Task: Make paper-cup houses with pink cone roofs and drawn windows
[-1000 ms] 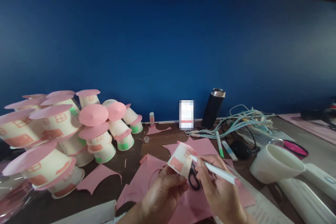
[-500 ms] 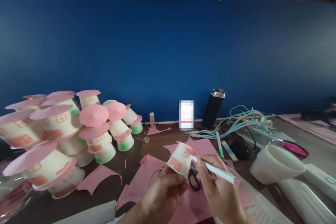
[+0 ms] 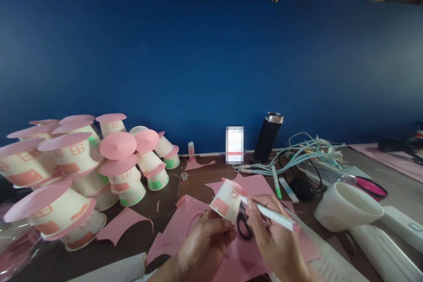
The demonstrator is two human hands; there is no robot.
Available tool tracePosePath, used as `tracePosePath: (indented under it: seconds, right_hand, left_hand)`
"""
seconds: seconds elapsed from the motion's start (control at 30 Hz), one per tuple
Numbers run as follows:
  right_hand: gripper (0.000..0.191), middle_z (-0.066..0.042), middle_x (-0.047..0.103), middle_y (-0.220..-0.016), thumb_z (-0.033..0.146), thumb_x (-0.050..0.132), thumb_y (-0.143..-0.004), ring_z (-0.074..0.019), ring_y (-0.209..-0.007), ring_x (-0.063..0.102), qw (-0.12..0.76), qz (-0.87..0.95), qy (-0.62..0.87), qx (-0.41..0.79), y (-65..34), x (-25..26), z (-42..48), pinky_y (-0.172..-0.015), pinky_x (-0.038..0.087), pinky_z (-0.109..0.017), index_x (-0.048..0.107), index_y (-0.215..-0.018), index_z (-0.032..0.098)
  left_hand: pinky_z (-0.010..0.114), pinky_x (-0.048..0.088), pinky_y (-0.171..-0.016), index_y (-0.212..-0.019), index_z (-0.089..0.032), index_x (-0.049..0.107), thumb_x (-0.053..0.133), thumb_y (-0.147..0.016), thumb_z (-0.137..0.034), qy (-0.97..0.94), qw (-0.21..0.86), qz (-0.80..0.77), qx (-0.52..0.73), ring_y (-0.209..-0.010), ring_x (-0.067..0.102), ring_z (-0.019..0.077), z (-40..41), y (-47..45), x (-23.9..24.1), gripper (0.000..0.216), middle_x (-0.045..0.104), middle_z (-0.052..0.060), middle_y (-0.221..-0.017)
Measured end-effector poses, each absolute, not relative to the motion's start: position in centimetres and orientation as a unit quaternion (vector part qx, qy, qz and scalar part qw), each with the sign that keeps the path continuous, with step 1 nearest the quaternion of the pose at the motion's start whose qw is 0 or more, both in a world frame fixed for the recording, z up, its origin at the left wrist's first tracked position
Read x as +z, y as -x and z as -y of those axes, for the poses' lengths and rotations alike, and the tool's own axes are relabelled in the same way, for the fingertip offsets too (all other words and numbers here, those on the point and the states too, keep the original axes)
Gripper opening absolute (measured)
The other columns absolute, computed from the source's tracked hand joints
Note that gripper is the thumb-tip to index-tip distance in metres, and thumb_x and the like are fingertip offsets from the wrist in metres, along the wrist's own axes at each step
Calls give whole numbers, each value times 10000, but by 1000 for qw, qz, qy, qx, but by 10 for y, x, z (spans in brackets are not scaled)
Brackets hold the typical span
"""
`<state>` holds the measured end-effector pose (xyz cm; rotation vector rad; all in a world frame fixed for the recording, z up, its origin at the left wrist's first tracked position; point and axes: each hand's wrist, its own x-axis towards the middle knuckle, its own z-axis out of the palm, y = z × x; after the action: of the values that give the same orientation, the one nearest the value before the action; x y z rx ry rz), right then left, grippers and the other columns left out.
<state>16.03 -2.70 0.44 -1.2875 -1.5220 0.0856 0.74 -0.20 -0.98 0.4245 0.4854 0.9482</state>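
One tapered white paper cup [image 3: 226,199], marked in red, is held tilted by the left hand [image 3: 206,238] above cut pink paper [image 3: 239,264], a slim white pink-ended marker [image 3: 276,217] being gripped by the right hand [image 3: 276,238] — strokes could be skewed if the cup were rolled.

Hands [image 3: 243,233] holding a paper cup [image 3: 226,198] and marker [image 3: 272,215], scissors [image 3: 244,227] beneath, decorated cups [image 3: 124,172] at left.

The held cup [image 3: 226,199] is matt paper, the marker [image 3: 273,214] smooth plastic, the far bottle's neck [image 3: 275,118] shiny metal.
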Motion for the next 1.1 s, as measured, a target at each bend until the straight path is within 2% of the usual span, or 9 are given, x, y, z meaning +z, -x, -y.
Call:
tracePosePath:
  seconds: [0.23, 0.6, 0.8, 1.1]
  right_hand:
    - [90, 4, 640, -699, 273, 539, -950, -135, -566, 641, 542, 641, 542, 47, -160, 5, 28, -519, 508, -217, 605, -922, 218]
    - [78, 17, 634, -658, 270, 543, -948, -118, -496, 619, 568, 628, 530, 54, -159, 10, 30, -466, 509, -199, 588, -948, 206]
    - [86, 20, 616, -666, 268, 537, -950, -122, -522, 620, 558, 636, 533, 23, -160, 10, 29, -522, 520, -218, 601, -939, 211]
    - [80, 33, 599, -647, 267, 538, -953, -110, -508, 607, 561, 633, 533, 40, -160, 9, 28, -510, 509, -206, 598, -941, 215]
  left_hand:
    - [218, 465, -634, -860, -105, 703, 678, -642, 11, -191, 839, -240, 449, -656, 583, 98, 3, -8, -9, 249, 680, 40, -826]
    - [208, 465, -629, -694, -123, 651, 690, -604, 41, -111, 850, -238, 457, -633, 587, 87, 1, -6, -9, 191, 663, 9, -727]
    - [213, 455, -622, -845, -117, 691, 683, -622, 12, -166, 844, -241, 450, -629, 569, 94, 1, -8, -9, 257, 660, 25, -767]
    - [223, 445, -626, -886, -120, 692, 678, -617, 9, -191, 838, -247, 448, -633, 571, 100, 2, -9, -10, 299, 668, 38, -803]
